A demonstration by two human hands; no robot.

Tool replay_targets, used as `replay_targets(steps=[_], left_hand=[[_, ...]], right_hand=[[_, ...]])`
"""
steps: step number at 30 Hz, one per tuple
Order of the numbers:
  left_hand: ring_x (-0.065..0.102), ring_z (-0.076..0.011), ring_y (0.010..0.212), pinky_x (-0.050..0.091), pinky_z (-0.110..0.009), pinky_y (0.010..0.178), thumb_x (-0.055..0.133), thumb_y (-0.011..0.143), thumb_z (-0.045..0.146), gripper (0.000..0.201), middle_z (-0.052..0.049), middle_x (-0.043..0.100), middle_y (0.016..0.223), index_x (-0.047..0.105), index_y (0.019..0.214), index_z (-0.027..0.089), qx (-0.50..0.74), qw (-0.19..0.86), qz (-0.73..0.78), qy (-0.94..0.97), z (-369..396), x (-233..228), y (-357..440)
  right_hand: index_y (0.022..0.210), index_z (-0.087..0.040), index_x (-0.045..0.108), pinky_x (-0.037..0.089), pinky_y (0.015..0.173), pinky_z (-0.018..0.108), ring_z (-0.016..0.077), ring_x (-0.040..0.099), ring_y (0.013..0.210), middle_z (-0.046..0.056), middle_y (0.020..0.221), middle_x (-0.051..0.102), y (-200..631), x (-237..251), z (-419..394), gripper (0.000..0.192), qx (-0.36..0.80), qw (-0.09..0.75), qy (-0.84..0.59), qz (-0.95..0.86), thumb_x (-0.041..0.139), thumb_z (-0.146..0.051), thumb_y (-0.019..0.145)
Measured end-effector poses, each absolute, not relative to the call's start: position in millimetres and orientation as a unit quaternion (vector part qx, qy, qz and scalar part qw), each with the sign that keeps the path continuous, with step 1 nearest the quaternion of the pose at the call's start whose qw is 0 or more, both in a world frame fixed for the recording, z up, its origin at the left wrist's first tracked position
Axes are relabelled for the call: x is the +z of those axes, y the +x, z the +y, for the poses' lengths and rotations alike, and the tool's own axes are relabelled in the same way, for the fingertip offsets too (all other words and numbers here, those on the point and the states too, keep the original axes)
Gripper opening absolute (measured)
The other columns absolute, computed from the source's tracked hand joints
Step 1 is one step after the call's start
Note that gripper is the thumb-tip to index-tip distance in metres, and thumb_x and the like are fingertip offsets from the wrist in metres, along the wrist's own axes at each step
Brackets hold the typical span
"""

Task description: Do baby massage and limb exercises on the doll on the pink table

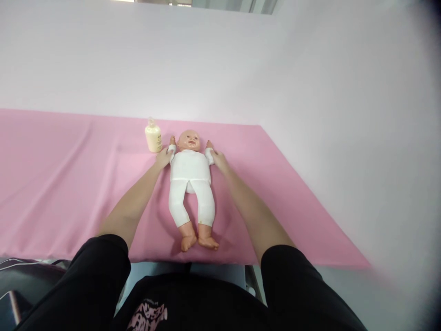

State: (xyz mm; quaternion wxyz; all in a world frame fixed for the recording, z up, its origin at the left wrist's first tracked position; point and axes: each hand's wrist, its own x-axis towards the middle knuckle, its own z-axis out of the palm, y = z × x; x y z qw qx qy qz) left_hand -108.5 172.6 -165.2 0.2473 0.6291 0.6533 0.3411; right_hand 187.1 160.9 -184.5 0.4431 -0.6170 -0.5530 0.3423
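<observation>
The plastic baby doll in a white cloth one-piece suit (pixel 190 177) lies face up on the pink cloth sheet (pixel 69 184), head pointing away from you, bare feet toward you, legs slightly spread. Its head, hands and feet are peach-coloured plastic; the suit covers torso, arms and legs.

Your left hand (pixel 164 157) rests on the cuffed end of the doll arm on that side. Whether the fingers close around it or only lie against it cannot be told. Just beyond and outside this hand stands the cream-coloured plastic bottle with a pale cap (pixel 153 136), upright, near the hand but apart from it.

The doll's torso lies between your two hands.

Your right hand (pixel 218 159) touches the opposite cuffed arm, fingers stretched along it; a closed grasp cannot be confirmed.

Count: one doll, one bottle, one sheet, two hands.
</observation>
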Motion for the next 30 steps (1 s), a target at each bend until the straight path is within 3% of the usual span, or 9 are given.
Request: replay_targets(steps=[4, 7, 9, 14, 19, 24, 30], left_hand=[[0.067, -0.0305, 0.118, 0.051, -0.045, 0.107, 0.059, 0.089, 0.033, 0.04, -0.016, 0.072, 0.125, 0.066, 0.122, 0.012, 0.407, 0.266, 0.57, 0.662, 161, -165, -125], [0.062, -0.0299, 0.129, 0.046, -0.046, 0.115, 0.065, 0.081, 0.031, 0.053, -0.016, 0.067, 0.136, 0.06, 0.13, 0.013, 0.46, 0.268, 0.466, 0.707, 145, -166, -139], [0.061, -0.0301, 0.131, 0.044, -0.047, 0.118, 0.069, 0.079, 0.034, 0.055, -0.015, 0.067, 0.138, 0.06, 0.13, 0.015, 0.458, 0.258, 0.427, 0.736, 132, -167, -146], [0.064, -0.0297, 0.126, 0.044, -0.048, 0.117, 0.069, 0.081, 0.03, 0.036, -0.011, 0.072, 0.13, 0.066, 0.115, 0.02, 0.413, 0.214, 0.401, 0.789, 100, -173, -153], [0.063, -0.0292, 0.127, 0.044, -0.049, 0.116, 0.062, 0.08, 0.023, 0.035, -0.008, 0.072, 0.133, 0.067, 0.115, 0.023, 0.399, 0.181, 0.428, 0.791, 81, -179, -147], [0.064, -0.031, 0.124, 0.045, -0.049, 0.115, 0.065, 0.08, 0.028, 0.039, -0.011, 0.072, 0.13, 0.066, 0.117, 0.02, 0.41, 0.182, 0.403, 0.798, 89, -182, -144], [0.063, -0.0308, 0.126, 0.047, -0.048, 0.114, 0.068, 0.079, 0.034, 0.049, -0.016, 0.069, 0.131, 0.06, 0.124, 0.015, 0.463, 0.304, 0.454, 0.698, 127, -187, -132]], right_hand=[[0.12, -0.019, 0.067, 0.057, 0.1, 0.035, 0.0235, 0.071, 0.114, 0.012, 0.126, 0.075, 195, -183, 148, 0.047, 0.375, 0.522, -0.532, -0.551, 0.07, -0.051, 0.085], [0.126, -0.02, 0.065, 0.055, 0.106, 0.042, 0.0262, 0.07, 0.118, 0.013, 0.133, 0.072, 206, -180, 131, 0.068, 0.387, 0.554, -0.454, -0.581, 0.083, -0.053, 0.07], [0.126, -0.021, 0.066, 0.055, 0.106, 0.044, 0.0272, 0.069, 0.117, 0.013, 0.132, 0.073, 213, -178, 116, 0.071, 0.359, 0.537, -0.444, -0.62, 0.086, -0.053, 0.066], [0.117, -0.023, 0.073, 0.051, 0.109, 0.049, 0.0288, 0.07, 0.112, 0.009, 0.12, 0.077, 224, -182, 81, 0.047, 0.222, 0.457, -0.452, -0.733, 0.08, -0.046, 0.077], [0.111, -0.025, 0.074, 0.045, 0.112, 0.053, 0.032, 0.07, 0.112, 0.008, 0.116, 0.078, 222, -200, 67, 0.032, 0.143, 0.435, -0.461, -0.76, 0.072, -0.038, 0.082], [0.116, -0.025, 0.073, 0.045, 0.113, 0.054, 0.0323, 0.07, 0.113, 0.008, 0.118, 0.078, 218, -207, 74, 0.038, 0.157, 0.446, -0.467, -0.747, 0.072, -0.041, 0.082], [0.132, -0.021, 0.064, 0.054, 0.107, 0.048, 0.0281, 0.07, 0.115, 0.012, 0.133, 0.072, 209, -206, 97, 0.062, 0.269, 0.505, -0.468, -0.673, 0.07, -0.059, 0.083]])
